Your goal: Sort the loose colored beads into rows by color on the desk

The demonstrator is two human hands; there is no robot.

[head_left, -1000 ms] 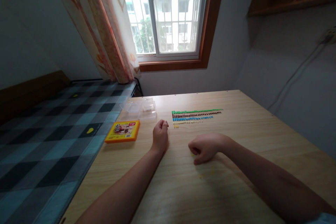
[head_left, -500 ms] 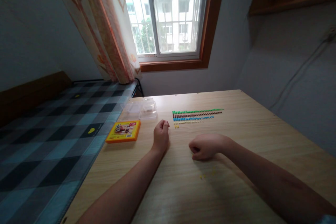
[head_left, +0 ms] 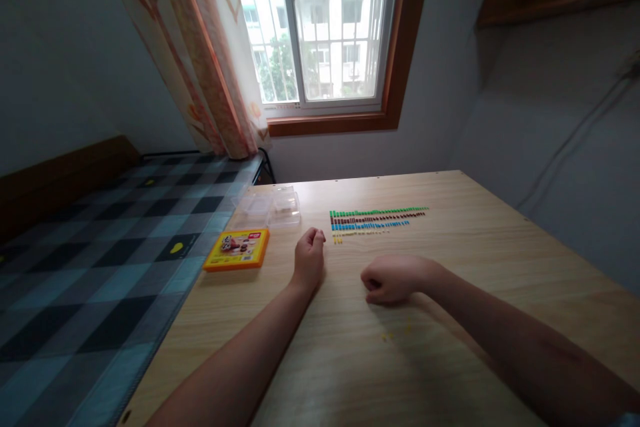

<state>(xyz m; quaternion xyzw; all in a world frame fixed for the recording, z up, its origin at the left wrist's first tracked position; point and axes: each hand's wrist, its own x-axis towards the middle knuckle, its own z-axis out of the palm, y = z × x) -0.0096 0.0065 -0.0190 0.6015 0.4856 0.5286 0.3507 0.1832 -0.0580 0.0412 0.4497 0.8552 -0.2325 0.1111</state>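
Observation:
My left hand (head_left: 309,259) rests on the wooden table (head_left: 475,260) with its fingers curled into a loose fist. My right hand (head_left: 389,278) lies beside it, also curled shut; what its fingers hold, if anything, is hidden. Beyond both hands, tiny beads lie sorted in rows: green (head_left: 377,212), brown (head_left: 377,218), blue (head_left: 370,225) and a short yellow row (head_left: 357,234). A few loose yellow beads (head_left: 387,336) lie on the table just near my right forearm.
A yellow box (head_left: 237,249) lies at the table's left edge, with a clear plastic case (head_left: 267,209) behind it. A checked bed cover (head_left: 100,260) runs along the left. A window and curtain stand behind the table.
My right hand has drawn its fingers in, the thumb tucking under and off the table. The left hand has stayed put. The view has shifted slightly.

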